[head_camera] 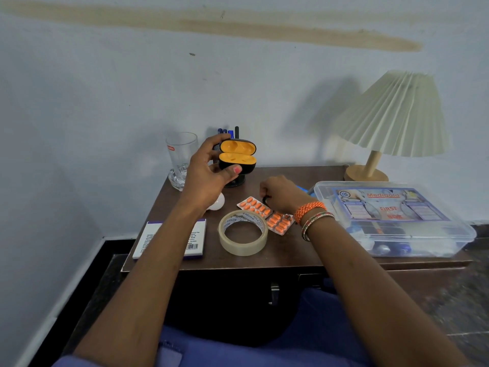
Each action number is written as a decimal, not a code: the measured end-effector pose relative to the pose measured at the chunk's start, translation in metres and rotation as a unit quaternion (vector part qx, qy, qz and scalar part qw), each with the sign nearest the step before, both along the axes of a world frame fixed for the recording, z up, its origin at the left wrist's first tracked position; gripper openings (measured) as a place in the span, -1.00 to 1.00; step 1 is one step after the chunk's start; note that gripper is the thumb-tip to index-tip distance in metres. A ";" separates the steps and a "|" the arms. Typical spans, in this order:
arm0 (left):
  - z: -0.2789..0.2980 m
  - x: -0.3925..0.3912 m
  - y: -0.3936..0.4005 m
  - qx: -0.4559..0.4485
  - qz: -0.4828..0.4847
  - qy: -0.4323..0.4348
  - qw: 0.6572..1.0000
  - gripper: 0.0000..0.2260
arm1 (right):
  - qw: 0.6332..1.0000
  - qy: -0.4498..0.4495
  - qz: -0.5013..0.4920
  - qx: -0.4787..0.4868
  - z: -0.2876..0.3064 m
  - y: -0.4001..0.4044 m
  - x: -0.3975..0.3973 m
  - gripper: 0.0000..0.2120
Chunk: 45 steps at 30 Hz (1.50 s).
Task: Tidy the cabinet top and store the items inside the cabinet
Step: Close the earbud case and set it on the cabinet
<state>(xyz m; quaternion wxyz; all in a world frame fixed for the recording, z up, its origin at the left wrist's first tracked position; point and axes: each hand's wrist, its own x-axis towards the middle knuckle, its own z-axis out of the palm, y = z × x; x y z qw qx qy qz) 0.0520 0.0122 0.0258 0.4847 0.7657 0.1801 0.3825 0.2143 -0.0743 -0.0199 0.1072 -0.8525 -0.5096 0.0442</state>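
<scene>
A: Head view, left first: what has the left hand [209, 168] got?
B: It grips the open earbud case [237, 154], empty, raised above the counter [304, 254].
A: And rightward?
B: The right hand [280, 193], lower and near the pill strips [267, 214], pinches something small and black, likely an earbud; the case lies up-left of it.

At your three o'clock, the clear plastic lidded box [394, 218] carries a blue label reading "Medigold" in red, with "FIRST" below it and a blurred word under that. Near six o'clock, the beige roll of adhesive tape [243, 232] shows "WONDER" printed inside its core. The clear drinking glass [181, 157] at eleven o'clock bears a small red logo, unreadable. The white flat carton with purple edges [170, 241] at eight o'clock has a barcode and fine print too small to read.
</scene>
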 end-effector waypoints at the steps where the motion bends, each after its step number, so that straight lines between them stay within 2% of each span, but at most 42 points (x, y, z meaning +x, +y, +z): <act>1: 0.000 0.000 0.000 0.001 -0.001 0.000 1.000 -0.47 | 1.000 -0.002 0.000 0.011 0.000 -0.001 0.001 -0.78; 4: 0.000 -0.001 0.000 0.019 0.004 -0.003 1.000 -0.47 | 0.994 0.029 -0.014 0.100 0.008 -0.007 0.003 -0.66; 7: 0.001 0.000 0.001 0.028 0.017 -0.003 0.999 -0.48 | 0.960 0.121 -0.032 0.249 0.026 -0.014 0.001 -0.71; 9: 0.002 0.001 0.001 0.031 0.021 -0.007 0.999 -0.48 | 0.901 0.253 -0.054 0.348 0.039 -0.018 0.000 -0.77; 11: 0.002 0.002 0.000 0.034 0.026 -0.014 0.999 -0.47 | 0.797 0.432 -0.054 0.418 0.050 -0.023 -0.001 -0.81; 13: 0.003 0.002 0.000 0.033 0.030 -0.019 0.999 -0.47 | 0.706 0.556 -0.042 0.437 0.056 -0.027 -0.003 -0.79; 15: 0.003 0.002 -0.001 0.032 0.030 -0.023 0.999 -0.47 | 0.659 0.615 -0.017 0.433 0.058 -0.029 -0.005 -0.72; 17: 0.003 0.003 -0.001 0.037 0.036 -0.017 0.999 -0.47 | 0.639 0.632 0.015 0.439 0.060 -0.027 -0.008 -0.69; 19: 0.003 0.003 -0.001 0.041 0.040 -0.009 0.998 -0.46 | 0.650 0.614 0.038 0.445 0.062 -0.027 -0.011 -0.73; 21: 0.002 0.003 -0.002 0.040 0.036 -0.004 0.999 -0.46 | 0.707 0.551 0.051 0.440 0.062 -0.027 -0.014 -0.78; 23: 0.002 0.003 -0.002 0.044 0.041 0.006 0.998 -0.45 | 0.788 0.442 0.051 0.425 0.060 -0.024 -0.015 -0.78; 25: 0.001 0.004 -0.003 0.050 0.049 0.009 0.998 -0.44 | 0.860 0.296 0.046 0.414 0.056 -0.020 -0.016 -0.78; 27: 0.001 0.004 -0.002 0.056 0.055 0.008 0.997 -0.44 | 0.890 0.176 0.042 0.418 0.052 -0.015 -0.017 -0.80; 29: 0.001 0.004 -0.002 0.057 0.055 0.006 0.997 -0.45 | 0.894 0.127 0.033 0.429 0.053 -0.013 -0.019 -0.81; 33: 0.003 0.003 -0.004 0.057 0.062 0.008 0.996 -0.46 | 0.887 0.100 0.054 0.448 0.057 -0.015 -0.028 -0.81; 37: 0.004 0.002 -0.005 0.053 0.059 0.006 0.997 -0.47 | 0.900 0.044 0.091 0.425 0.056 -0.015 -0.033 -0.84; 45: 0.005 0.002 -0.004 0.059 0.068 0.010 0.996 -0.47 | 0.892 0.030 0.079 0.443 0.056 -0.014 -0.034 -0.89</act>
